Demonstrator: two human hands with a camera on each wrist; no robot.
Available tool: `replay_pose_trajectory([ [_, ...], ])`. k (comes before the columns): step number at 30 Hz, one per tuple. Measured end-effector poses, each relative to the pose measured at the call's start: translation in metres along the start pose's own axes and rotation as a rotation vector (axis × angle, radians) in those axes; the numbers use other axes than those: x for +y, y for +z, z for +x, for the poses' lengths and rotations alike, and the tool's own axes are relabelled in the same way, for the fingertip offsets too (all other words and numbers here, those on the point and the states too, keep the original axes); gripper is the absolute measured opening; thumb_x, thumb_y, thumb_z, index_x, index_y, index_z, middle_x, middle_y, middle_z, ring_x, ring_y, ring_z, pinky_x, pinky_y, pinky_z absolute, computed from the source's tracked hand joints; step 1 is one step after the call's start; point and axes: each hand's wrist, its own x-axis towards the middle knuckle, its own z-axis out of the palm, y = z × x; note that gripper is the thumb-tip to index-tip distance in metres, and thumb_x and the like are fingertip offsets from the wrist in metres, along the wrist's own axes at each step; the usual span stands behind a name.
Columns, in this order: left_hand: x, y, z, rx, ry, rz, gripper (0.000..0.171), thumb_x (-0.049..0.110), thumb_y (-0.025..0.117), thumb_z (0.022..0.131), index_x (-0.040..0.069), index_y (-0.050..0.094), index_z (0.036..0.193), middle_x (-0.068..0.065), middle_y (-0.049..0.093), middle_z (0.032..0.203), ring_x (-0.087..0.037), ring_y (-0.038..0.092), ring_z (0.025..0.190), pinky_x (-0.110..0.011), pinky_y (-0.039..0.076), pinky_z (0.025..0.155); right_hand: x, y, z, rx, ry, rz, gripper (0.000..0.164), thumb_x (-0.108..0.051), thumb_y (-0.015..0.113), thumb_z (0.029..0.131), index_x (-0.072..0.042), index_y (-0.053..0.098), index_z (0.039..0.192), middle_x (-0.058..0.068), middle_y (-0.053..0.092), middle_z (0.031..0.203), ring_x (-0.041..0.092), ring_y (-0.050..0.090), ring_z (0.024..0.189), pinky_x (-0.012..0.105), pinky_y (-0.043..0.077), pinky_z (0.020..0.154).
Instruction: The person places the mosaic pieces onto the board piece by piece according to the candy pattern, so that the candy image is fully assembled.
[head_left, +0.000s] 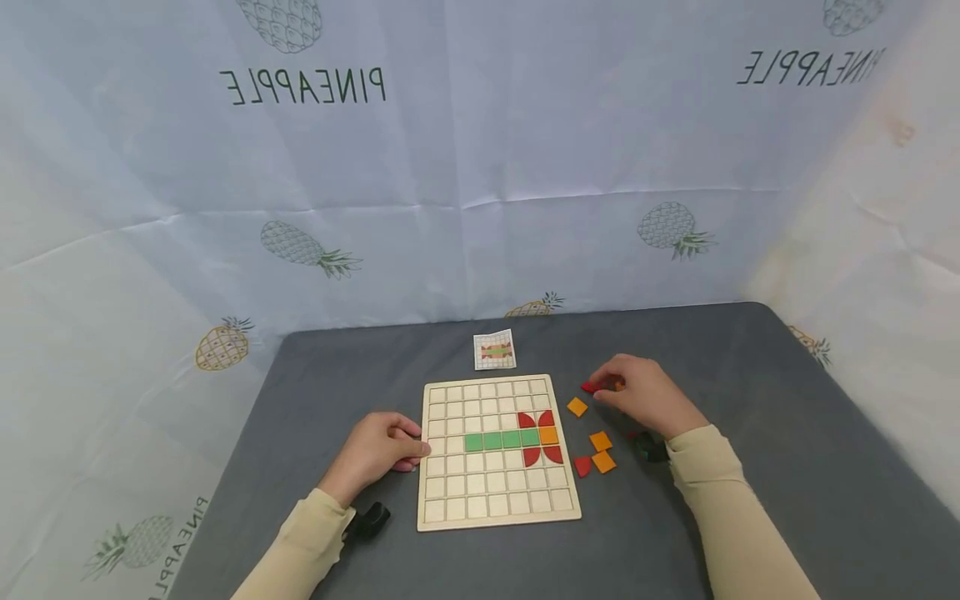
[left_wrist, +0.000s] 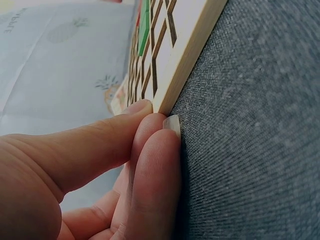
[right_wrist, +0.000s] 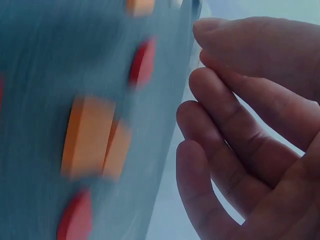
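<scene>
Two hands — left hand [head_left: 373, 447] pinching board [head_left: 495, 461] edge — right hand [head_left: 645, 395] loosely bent beside tiles [head_left: 577, 407].

- Grid board [head_left: 476, 484]: pale wood, flat, left edge touching the left fingers [left_wrist: 155, 175].
- Green square tiles [head_left: 492, 440], four: seated in one row, right of the left fingers.
- Red quarter-circle tiles [head_left: 552, 454], four: seated about an orange square tile [head_left: 549, 435], at the row's end toward the right fingers [right_wrist: 217, 145].
- Loose red tile [head_left: 588, 387]: beside the right fingertips.
- Loose orange squares [head_left: 603, 462], three: near, left and below the right fingers.
</scene>
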Motion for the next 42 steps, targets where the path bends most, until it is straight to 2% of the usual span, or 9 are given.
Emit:
replay_pose_trajectory([
  [6,-0.003,-0.002,0.0,0.003,-0.014,-0.017,0.029,0.013,0.092,0.086,0.002,0.075,0.107,-0.009,0.076,0.086,-0.018,0.075,0.071,-0.035,0.068,0.068,0.029,-0.019,-0.002,0.017,0.037,0.0,0.022,-0.02,0.079,0.101,-0.009,0.08,0.121,0.012,0.075,0.12,0.032,0.072,0.108,0.051,0.065,0.09],
  [15,-0.003,-0.001,0.002,-0.014,-0.011,-0.012,0.03,0.014,0.092,0.087,0.003,0.076,0.109,-0.01,0.077,0.088,-0.018,0.075,0.072,-0.035,0.068,0.069,0.054,-0.015,0.003,-0.022,0.088,-0.022,0.022,-0.02,0.077,0.102,-0.011,0.081,0.121,0.014,0.074,0.123,0.033,0.07,0.11,0.053,0.065,0.093],
  [25,-0.002,0.0,0.003,-0.017,-0.01,-0.015,0.029,0.013,0.092,0.087,0.002,0.076,0.109,-0.01,0.076,0.087,-0.018,0.076,0.072,-0.035,0.068,0.068,0.056,-0.015,0.003,-0.002,0.127,-0.04,0.022,-0.02,0.079,0.1,-0.009,0.081,0.119,0.017,0.074,0.122,0.036,0.069,0.11,0.056,0.064,0.095],
  [37,-0.001,0.0,0.004,-0.006,-0.016,-0.005,0.029,0.012,0.092,0.087,0.002,0.076,0.108,-0.01,0.076,0.086,-0.018,0.075,0.071,-0.035,0.068,0.067,0.056,-0.019,0.003,-0.029,0.164,-0.045,0.026,-0.023,0.08,0.1,-0.006,0.08,0.12,0.019,0.073,0.124,0.037,0.069,0.111,0.058,0.062,0.097],
  [42,-0.002,0.001,0.005,-0.007,-0.018,-0.007,0.028,0.012,0.092,0.087,0.002,0.076,0.108,-0.01,0.076,0.086,-0.017,0.075,0.071,-0.035,0.068,0.067,0.059,-0.02,0.003,-0.021,0.151,-0.062,0.028,-0.025,0.08,0.1,-0.005,0.08,0.12,0.02,0.074,0.123,0.038,0.069,0.111,0.059,0.062,0.096],
])
